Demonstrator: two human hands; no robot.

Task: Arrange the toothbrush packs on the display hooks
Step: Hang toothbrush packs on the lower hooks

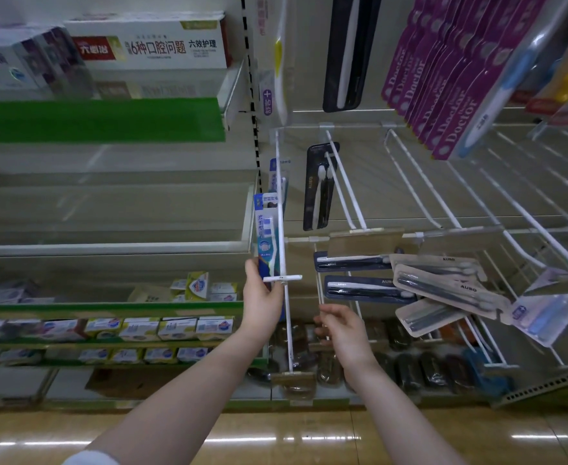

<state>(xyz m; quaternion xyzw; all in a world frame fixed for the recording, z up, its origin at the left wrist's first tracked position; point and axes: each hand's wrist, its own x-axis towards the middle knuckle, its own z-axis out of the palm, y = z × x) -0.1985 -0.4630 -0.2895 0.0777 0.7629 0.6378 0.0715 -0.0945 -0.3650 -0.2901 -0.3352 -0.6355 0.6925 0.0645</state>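
Note:
My left hand [262, 297] grips the bottom of a blue and white toothbrush pack [267, 233] that hangs on the leftmost white display hook [280, 203]. A second blue pack [277, 174] hangs further back on the same hook. My right hand [341, 325] hovers lower right with fingers loosely curled, holding nothing. A black twin-brush pack [319, 186] hangs on the neighbouring hook [346, 186]. Several dark and beige packs [443, 286] lie piled across the lower hooks to the right.
Purple Doctor packs [443, 78] hang in a row at upper right, with a blue-handled pack in front. Bare white hooks [420, 182] stretch across the right. Toothpaste boxes [148, 45] and soap boxes [161, 327] fill the left shelves. Dark wrapped items sit on the bottom shelf.

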